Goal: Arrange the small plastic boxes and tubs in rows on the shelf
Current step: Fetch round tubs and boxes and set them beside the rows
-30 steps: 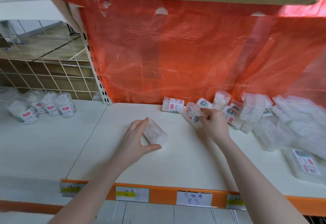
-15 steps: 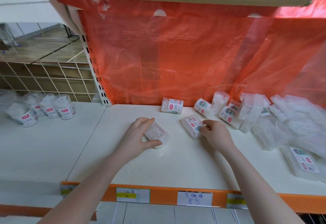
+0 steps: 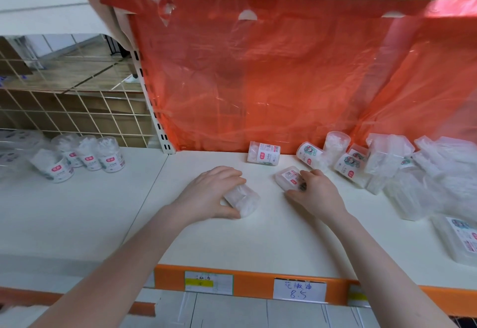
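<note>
Now left hand (image 3: 206,194) grips clear box (image 3: 244,200); right hand (image 3: 316,193) holds flat red-labelled box (image 3: 287,179) on shelf (image 3: 258,245).

Orange plastic sheet (image 3: 284,82) behind, wire grid (image 3: 64,111) at left, handwritten price tag (image 3: 299,290) perhaps reading 8.5.

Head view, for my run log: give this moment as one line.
left hand grips clear box | right hand holds labelled box | both boxes on shelf
</note>
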Demonstrator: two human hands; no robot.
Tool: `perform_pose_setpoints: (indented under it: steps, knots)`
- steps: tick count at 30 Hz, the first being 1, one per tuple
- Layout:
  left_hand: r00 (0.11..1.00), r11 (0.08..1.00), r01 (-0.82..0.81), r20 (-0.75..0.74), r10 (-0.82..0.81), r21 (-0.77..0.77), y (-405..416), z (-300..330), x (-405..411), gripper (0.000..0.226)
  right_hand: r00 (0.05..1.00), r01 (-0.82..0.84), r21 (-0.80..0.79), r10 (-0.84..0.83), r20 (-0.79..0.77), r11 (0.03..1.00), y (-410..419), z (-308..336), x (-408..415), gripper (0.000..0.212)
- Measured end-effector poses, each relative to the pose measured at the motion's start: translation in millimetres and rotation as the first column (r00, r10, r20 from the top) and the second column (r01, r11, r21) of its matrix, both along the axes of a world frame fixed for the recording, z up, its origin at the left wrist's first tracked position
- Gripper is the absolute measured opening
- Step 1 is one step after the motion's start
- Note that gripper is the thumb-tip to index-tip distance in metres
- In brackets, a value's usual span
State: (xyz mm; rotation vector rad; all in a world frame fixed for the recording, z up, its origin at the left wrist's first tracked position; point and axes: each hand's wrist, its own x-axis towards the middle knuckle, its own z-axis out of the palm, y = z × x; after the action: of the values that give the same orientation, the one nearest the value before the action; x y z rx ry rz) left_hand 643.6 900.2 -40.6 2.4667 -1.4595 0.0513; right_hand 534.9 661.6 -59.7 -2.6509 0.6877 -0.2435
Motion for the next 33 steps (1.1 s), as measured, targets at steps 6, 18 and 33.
perform_pose_setpoints:
  steps: [6,18,33]
  knots:
    - [0.991,0.985,0.119,0.054,-0.126,0.122,-11,3,-2,0.066,1.000,-0.003,0.003,0.003,0.001,1.000,-4,0,-5,0.040]
    - [0.999,0.999,0.029,0.019,-0.029,-0.013,-26,3,-6,0.055,1.000,-0.017,0.039,0.016,0.014,0.999,-12,3,-17,0.052]
    - [0.798,0.915,-0.364,-0.566,0.209,-0.176,25,15,6,0.054,0.956,-0.257,0.054,0.262,-0.129,0.965,5,15,-26,0.060]
